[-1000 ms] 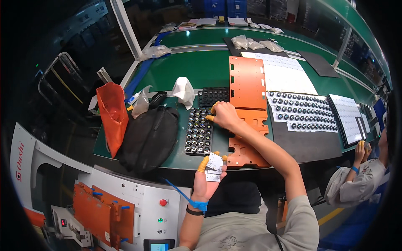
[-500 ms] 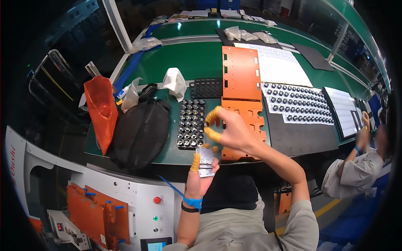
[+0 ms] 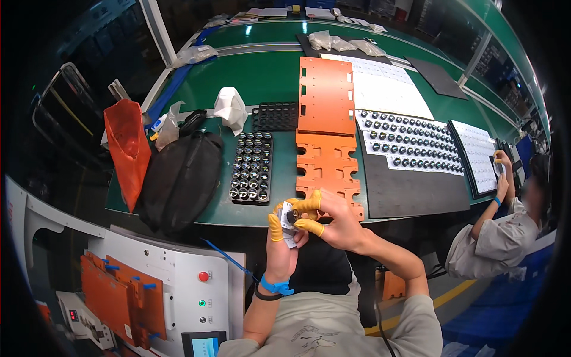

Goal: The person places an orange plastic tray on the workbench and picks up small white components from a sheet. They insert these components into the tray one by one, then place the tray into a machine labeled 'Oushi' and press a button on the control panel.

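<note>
My left hand [image 3: 279,253], in yellow finger cots and a blue wrist strap, grips a small white circuit board panel [image 3: 286,209] upright near the table's front edge. Against that panel my right hand [image 3: 336,225], also in yellow finger cots, pinches a small round black lens part [image 3: 292,216]. Whether the part touches the board is hard to tell. Just beyond my hands stands a black tray [image 3: 267,190] filled with rows of shiny round lens parts. An orange fixture plate with notched edges [image 3: 326,163] lies beyond my right hand.
A flat orange plate [image 3: 325,95] adjoins the notched one. White sheets set with black lens parts [image 3: 410,143] lie on a dark mat [image 3: 404,199]. A black bag [image 3: 181,178] and an orange bag [image 3: 128,154] stand left. A co-worker [image 3: 493,238] sits at right.
My right hand has come from beside the lens tray, near and slightly left, to the panel in my left hand. The view has shifted slightly.
</note>
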The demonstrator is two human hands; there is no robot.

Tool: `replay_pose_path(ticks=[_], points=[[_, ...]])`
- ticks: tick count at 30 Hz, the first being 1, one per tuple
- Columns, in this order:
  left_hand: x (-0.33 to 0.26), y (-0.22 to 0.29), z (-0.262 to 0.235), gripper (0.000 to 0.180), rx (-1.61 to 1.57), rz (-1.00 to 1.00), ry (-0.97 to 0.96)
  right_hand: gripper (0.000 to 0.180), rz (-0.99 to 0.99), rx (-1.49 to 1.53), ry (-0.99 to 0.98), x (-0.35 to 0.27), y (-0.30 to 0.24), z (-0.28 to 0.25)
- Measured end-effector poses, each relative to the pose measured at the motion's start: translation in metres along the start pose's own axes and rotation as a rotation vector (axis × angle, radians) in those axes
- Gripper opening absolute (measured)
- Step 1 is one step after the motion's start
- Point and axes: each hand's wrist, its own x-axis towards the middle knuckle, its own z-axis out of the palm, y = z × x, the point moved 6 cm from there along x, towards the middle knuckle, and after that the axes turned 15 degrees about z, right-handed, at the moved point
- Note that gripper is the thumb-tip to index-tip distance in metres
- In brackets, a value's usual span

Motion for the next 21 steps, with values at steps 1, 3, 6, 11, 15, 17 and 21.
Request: replay_pose_path(ticks=[1,3,6,11,15,17,21], points=[[-0.001,-0.003,0.000,0.068,0.004,-0.001,-0.003,0.030,-0.076,-0.086,0.038,-0.002,-0.002,-0.004],[-0.002,-0.004,0.003,0.057,-0.013,0.030,-0.032,0.029,-0.105,-0.104,0.062,-0.006,-0.001,-0.010],[-0.004,-0.005,0.007,0.050,-0.019,0.100,-0.039,0.024,0.055,0.082,0.034,-0.012,0.008,-0.015],[-0.003,0.006,0.024,0.055,0.024,0.231,-0.078,0.019,0.315,0.322,-0.006,-0.021,0.027,-0.015],[-0.004,0.007,0.029,0.056,0.088,0.300,-0.126,0.019,0.335,0.298,0.015,-0.024,0.025,-0.021],[-0.004,0.007,0.029,0.056,0.160,0.353,-0.144,0.019,0.336,0.261,0.005,-0.028,0.020,-0.023],[-0.006,0.009,0.034,0.055,0.229,0.419,-0.130,0.020,0.300,0.218,-0.008,-0.030,0.012,-0.024]])
